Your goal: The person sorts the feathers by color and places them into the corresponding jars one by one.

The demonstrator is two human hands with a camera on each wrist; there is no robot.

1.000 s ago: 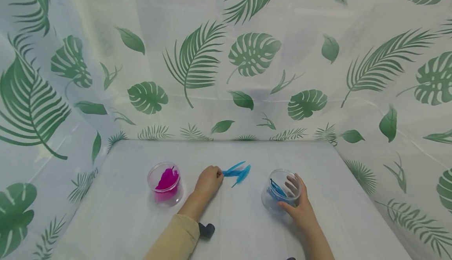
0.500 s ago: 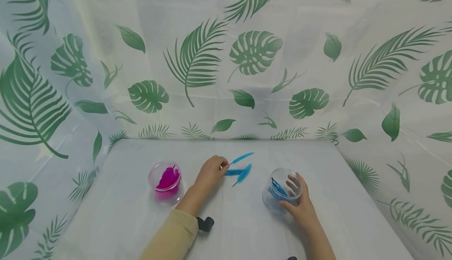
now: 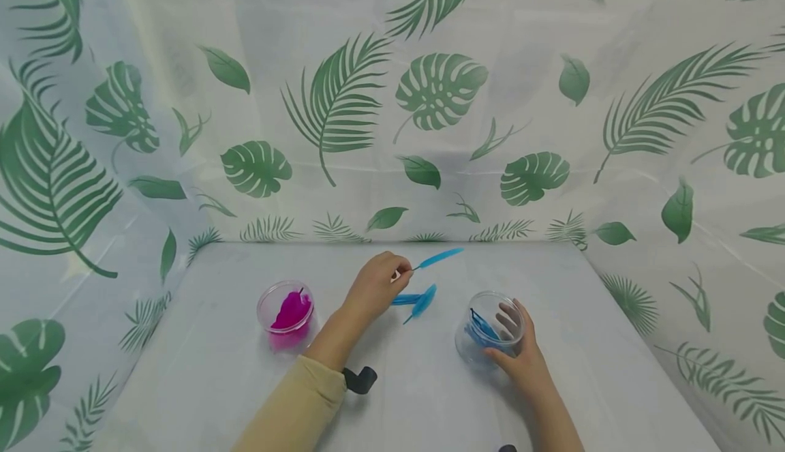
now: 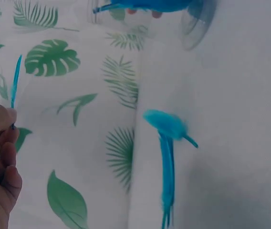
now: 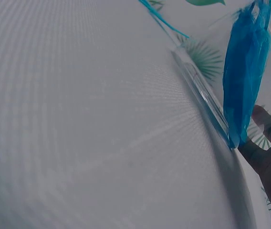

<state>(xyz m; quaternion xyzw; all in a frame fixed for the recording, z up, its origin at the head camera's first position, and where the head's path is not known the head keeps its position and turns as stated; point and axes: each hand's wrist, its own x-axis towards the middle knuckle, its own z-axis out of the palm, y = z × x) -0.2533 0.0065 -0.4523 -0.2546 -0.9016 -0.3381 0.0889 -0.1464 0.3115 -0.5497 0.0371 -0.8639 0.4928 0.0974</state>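
My left hand (image 3: 377, 287) pinches a thin blue feather (image 3: 439, 258) by its quill, raised above the table with its tip pointing right; the left wrist view shows the same pinch between thumb and finger. Below it, several blue feathers (image 4: 168, 167) lie crossed on the white surface. My right hand (image 3: 521, 350) curls round the right side of a clear plastic jar (image 3: 469, 356), thumb at the front and fingers behind. Inside that jar lean several blue feathers (image 5: 245, 76), seen large through the wall in the right wrist view.
A second clear jar (image 3: 300, 350) holding magenta feathers (image 3: 291, 312) stands on the left of the white table (image 3: 214, 397). A black camera piece (image 3: 360, 380) sits at my left wrist. A leaf-patterned sheet (image 3: 454, 193) rises behind the table.
My left hand has lifted one blue feather off the others and moved it up and to the right. My right hand stays on its jar.
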